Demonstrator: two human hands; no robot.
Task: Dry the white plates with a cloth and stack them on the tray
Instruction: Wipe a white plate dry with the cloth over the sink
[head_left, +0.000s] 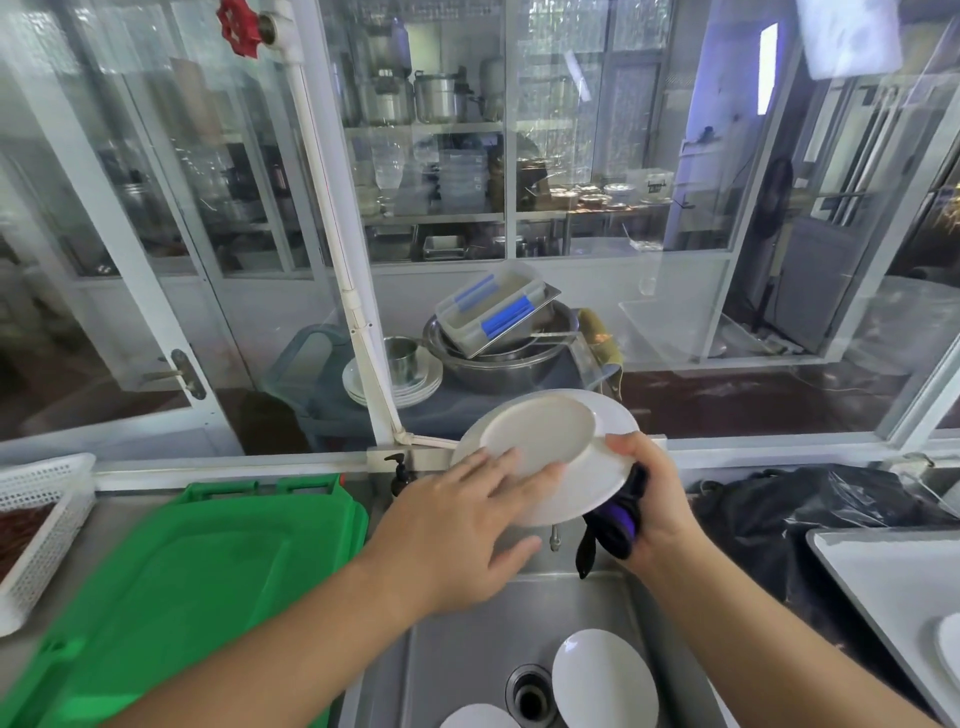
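Green plastic lid (171, 587) lies on the counter, left of the steel sink (467, 623). Right of the sink sits the tray (878, 571). Two white plates (602, 680) rest in the sink. Above it, one white plate (545, 447) is held tilted. The left hand (457, 525) lies flat on it, fingers straight. The right hand (649, 499) grips its edge with a dark cloth (613, 525).

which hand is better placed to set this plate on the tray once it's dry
Right. The tray sits at the right edge of the counter, on the right hand's side, and that hand already grips the plate rim along with the cloth. The left hand only lies flat against it.
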